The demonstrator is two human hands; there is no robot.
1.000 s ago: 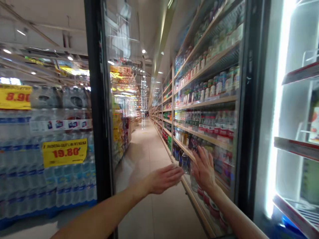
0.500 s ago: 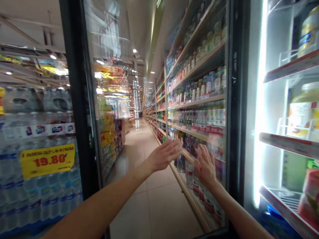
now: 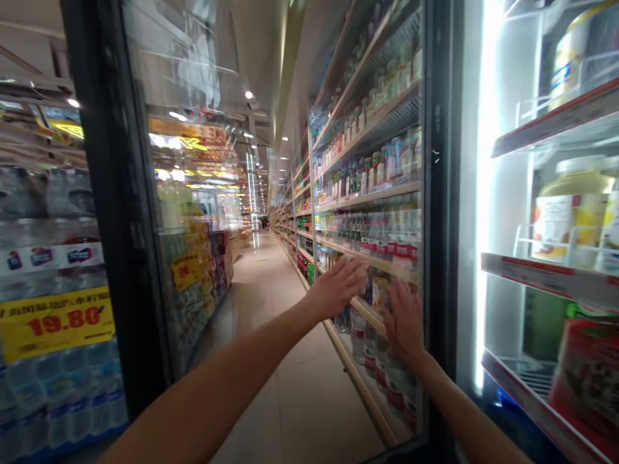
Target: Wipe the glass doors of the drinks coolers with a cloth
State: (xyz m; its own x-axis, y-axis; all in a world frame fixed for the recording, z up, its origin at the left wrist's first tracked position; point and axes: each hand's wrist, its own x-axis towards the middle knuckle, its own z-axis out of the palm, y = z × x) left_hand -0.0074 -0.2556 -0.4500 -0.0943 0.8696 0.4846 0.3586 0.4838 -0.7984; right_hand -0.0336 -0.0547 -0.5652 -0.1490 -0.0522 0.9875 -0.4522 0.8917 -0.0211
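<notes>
A tall glass door with a black frame [image 3: 113, 193] stands in front of me, swung out from a lit refrigerated cabinet on the right. My left hand [image 3: 341, 287] reaches to the middle of the pane with fingers stretched out, holding nothing. Lower and to the right, my right hand [image 3: 405, 322] is raised with its fingers apart and slightly blurred, also bare. Both are close to the glass; whether either palm touches it, I cannot tell. Bottles on long shelves [image 3: 370, 187] show in the glass behind the hands.
At right, the cabinet holds a yellowish drink bottle [image 3: 556, 216] and a red package [image 3: 587, 380] on wire shelves with price rails [image 3: 546, 277]. Packs of water bottles [image 3: 58, 393] with a yellow price sign [image 3: 58, 322] stand at left. A tiled aisle [image 3: 261, 290] shows in the glass.
The door frame and cabinet have shifted left in view as my head turns right. My left hand now sits farther right across the pane, nearer my right hand. Both stay spread.
</notes>
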